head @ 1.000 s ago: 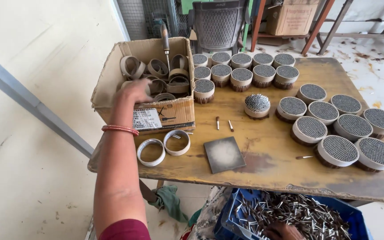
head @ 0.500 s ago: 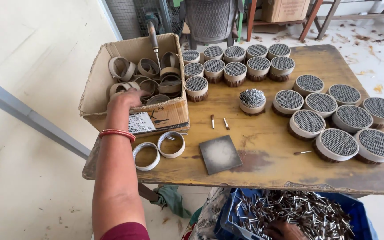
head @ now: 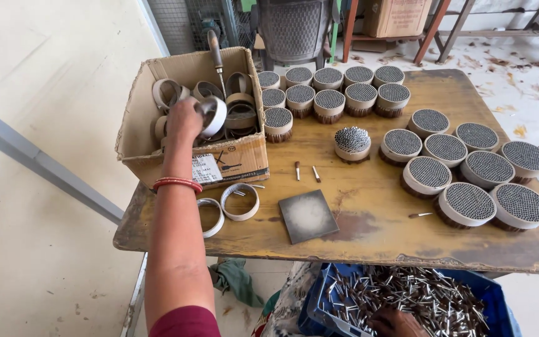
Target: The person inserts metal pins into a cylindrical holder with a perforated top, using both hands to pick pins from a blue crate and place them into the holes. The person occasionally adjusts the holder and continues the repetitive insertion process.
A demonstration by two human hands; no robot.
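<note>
Lifting clear of the box [head: 157,146], the left hand [head: 184,118] now grips a ring [head: 212,115], where a moment ago it was reaching low among the rings inside; one ring is out of the pile. The right hand [head: 397,321] sits low in the blue crate [head: 319,299] of sticks, its grip impossible to tell. Two rings [head: 239,201] lie by the table's [head: 369,237] near edge; bare table shows around the dark tile [head: 307,216].

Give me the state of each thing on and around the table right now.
left hand: in the cardboard box, holding a ring
right hand: in the blue crate of pins
two rings: empty, lying flat
round packs: filled, upright
square plate: flat, bare
</note>
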